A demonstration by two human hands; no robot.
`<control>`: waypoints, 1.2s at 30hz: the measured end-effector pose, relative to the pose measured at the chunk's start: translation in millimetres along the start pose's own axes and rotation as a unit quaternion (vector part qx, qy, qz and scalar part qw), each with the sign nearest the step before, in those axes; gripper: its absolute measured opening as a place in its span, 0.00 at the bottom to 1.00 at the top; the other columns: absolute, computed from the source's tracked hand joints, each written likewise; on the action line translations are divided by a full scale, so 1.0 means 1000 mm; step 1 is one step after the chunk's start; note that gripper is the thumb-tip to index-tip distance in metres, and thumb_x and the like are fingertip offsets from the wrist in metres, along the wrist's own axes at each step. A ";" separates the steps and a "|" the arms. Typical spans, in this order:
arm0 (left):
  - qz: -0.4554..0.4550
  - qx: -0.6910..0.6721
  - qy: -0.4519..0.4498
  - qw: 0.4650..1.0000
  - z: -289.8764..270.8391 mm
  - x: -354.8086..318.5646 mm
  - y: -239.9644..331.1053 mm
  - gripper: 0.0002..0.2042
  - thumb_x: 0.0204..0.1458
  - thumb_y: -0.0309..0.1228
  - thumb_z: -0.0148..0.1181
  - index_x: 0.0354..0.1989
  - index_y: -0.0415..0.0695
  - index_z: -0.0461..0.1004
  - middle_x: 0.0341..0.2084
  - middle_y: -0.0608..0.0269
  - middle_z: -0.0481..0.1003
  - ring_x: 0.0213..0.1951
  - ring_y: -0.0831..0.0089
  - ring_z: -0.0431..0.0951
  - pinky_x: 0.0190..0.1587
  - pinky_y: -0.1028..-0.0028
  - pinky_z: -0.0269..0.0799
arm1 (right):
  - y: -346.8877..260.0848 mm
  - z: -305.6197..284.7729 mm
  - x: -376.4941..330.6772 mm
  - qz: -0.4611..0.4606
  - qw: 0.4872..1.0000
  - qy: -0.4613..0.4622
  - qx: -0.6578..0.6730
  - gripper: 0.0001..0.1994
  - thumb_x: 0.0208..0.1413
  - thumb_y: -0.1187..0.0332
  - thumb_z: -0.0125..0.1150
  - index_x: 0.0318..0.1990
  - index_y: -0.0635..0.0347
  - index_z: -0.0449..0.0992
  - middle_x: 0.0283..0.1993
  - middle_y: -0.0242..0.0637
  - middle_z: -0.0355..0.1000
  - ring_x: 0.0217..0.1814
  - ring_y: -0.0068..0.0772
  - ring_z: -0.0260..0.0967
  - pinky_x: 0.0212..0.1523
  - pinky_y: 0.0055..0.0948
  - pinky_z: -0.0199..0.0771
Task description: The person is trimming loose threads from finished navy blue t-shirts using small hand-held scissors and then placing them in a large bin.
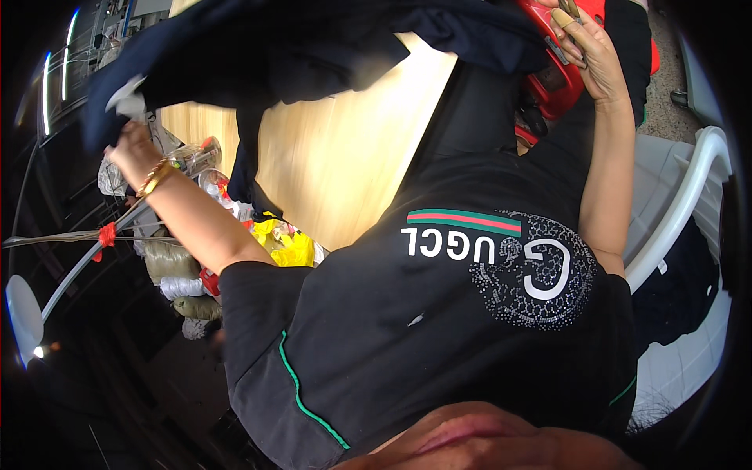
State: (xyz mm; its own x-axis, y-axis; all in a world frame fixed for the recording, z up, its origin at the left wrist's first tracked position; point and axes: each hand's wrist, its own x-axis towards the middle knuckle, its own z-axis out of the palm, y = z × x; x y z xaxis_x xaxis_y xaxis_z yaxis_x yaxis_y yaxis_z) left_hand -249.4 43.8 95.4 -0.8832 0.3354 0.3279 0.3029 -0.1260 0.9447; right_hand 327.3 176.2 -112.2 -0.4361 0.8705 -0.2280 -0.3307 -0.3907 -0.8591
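Note:
A dark navy cloth, seemingly a garment, stretches across the top of the view, partly lifted over a pale wooden tabletop. My left hand is closed on its left end, beside a white patch blurred by motion. My right hand is raised at the upper right, past the cloth's right end. Its fingers are closed around a slim dark-brass metal tool that looks like thread snips, partly hidden by the fingers. A tan wrap covers one finger of that hand.
Below my left forearm are thread cones, a clear plastic container and a yellow plastic bag. A red glossy object stands below my right hand. At the right is a white plastic chair. A lamp is at far left.

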 end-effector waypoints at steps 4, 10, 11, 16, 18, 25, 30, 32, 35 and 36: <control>0.201 0.160 -0.144 0.956 0.017 -0.092 -0.038 0.32 0.45 0.18 0.64 0.60 0.37 0.59 0.52 0.55 0.67 0.55 0.66 0.66 0.60 0.67 0.60 | -0.003 0.011 0.001 -0.010 0.999 -0.029 -0.016 0.12 0.60 0.67 0.56 0.46 0.64 0.71 0.26 0.23 0.63 0.17 0.07 0.48 0.17 0.08 0.44; 0.398 0.270 -0.467 0.742 0.076 -0.208 -0.056 0.12 0.50 0.19 0.59 0.42 0.45 0.79 0.46 0.60 0.75 0.55 0.60 0.71 0.57 0.68 0.66 | 0.022 -0.009 0.016 -0.032 0.989 -0.104 -0.103 0.18 0.64 0.66 0.48 0.59 0.64 0.66 0.30 0.23 0.60 0.20 0.04 0.47 0.18 0.07 0.44; 0.373 0.262 -0.486 0.746 0.084 -0.215 -0.058 0.11 0.50 0.20 0.59 0.42 0.45 0.78 0.45 0.59 0.76 0.53 0.61 0.72 0.55 0.68 0.67 | 0.024 -0.004 0.015 -0.039 0.989 -0.108 -0.098 0.17 0.64 0.66 0.49 0.57 0.62 0.69 0.28 0.21 0.60 0.19 0.04 0.46 0.18 0.06 0.43; 0.396 0.325 -0.542 0.666 0.105 -0.232 -0.071 0.16 0.50 0.32 0.63 0.48 0.45 0.75 0.43 0.57 0.75 0.47 0.59 0.74 0.51 0.65 0.68 | 0.024 0.020 0.008 -0.023 0.976 -0.152 -0.156 0.16 0.62 0.65 0.51 0.55 0.58 0.72 0.27 0.20 0.61 0.19 0.04 0.46 0.19 0.08 0.43; 0.396 0.345 -0.544 0.654 0.111 -0.235 -0.075 0.19 0.47 0.35 0.65 0.48 0.43 0.74 0.42 0.57 0.75 0.46 0.60 0.74 0.50 0.66 0.66 | 0.026 0.027 0.005 -0.024 0.969 -0.162 -0.183 0.15 0.62 0.64 0.52 0.54 0.56 0.73 0.26 0.19 0.61 0.18 0.04 0.45 0.19 0.08 0.43; 0.373 0.397 -0.440 0.714 0.101 -0.234 -0.083 0.21 0.42 0.35 0.69 0.46 0.45 0.73 0.40 0.59 0.74 0.46 0.61 0.73 0.51 0.65 0.63 | 0.032 0.055 -0.002 -0.062 0.951 -0.183 -0.243 0.14 0.55 0.70 0.57 0.47 0.62 0.76 0.35 0.26 0.71 0.33 0.13 0.63 0.37 0.16 0.64; 0.323 0.401 -0.394 0.761 0.080 -0.233 -0.082 0.16 0.42 0.29 0.66 0.41 0.44 0.73 0.38 0.60 0.74 0.45 0.62 0.73 0.50 0.67 0.63 | 0.037 0.081 -0.006 -0.068 0.925 -0.192 -0.321 0.13 0.52 0.72 0.60 0.46 0.61 0.76 0.24 0.21 0.59 0.26 0.12 0.54 0.29 0.16 0.57; 0.283 0.388 -0.389 0.787 0.072 -0.237 -0.088 0.14 0.42 0.27 0.65 0.40 0.43 0.73 0.37 0.60 0.74 0.44 0.61 0.73 0.50 0.67 0.63 | 0.040 0.095 -0.007 -0.059 0.917 -0.175 -0.353 0.15 0.50 0.71 0.62 0.47 0.60 0.76 0.25 0.23 0.62 0.25 0.14 0.54 0.29 0.16 0.57; 0.229 0.360 -0.378 0.821 0.064 -0.245 -0.095 0.11 0.43 0.25 0.63 0.37 0.42 0.73 0.35 0.59 0.74 0.42 0.61 0.74 0.50 0.67 0.63 | 0.047 0.115 -0.004 -0.183 0.842 -0.125 -0.492 0.18 0.47 0.64 0.67 0.47 0.56 0.76 0.29 0.30 0.71 0.26 0.19 0.65 0.30 0.18 0.63; 0.220 0.349 -0.375 0.830 0.062 -0.248 -0.095 0.11 0.43 0.25 0.63 0.37 0.42 0.73 0.35 0.59 0.74 0.42 0.61 0.74 0.49 0.67 0.64 | 0.055 0.117 0.001 -0.232 0.805 -0.091 -0.538 0.21 0.43 0.57 0.70 0.45 0.53 0.76 0.34 0.35 0.77 0.31 0.27 0.75 0.31 0.22 0.71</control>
State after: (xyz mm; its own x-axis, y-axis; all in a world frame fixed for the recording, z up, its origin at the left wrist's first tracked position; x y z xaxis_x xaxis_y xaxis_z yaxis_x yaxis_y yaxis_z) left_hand -36.9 30.1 -74.8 -0.2398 0.9202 0.3093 0.9017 0.0930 0.4223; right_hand 211.0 120.7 -105.8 -0.6229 0.7509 0.2194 0.3806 0.5359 -0.7536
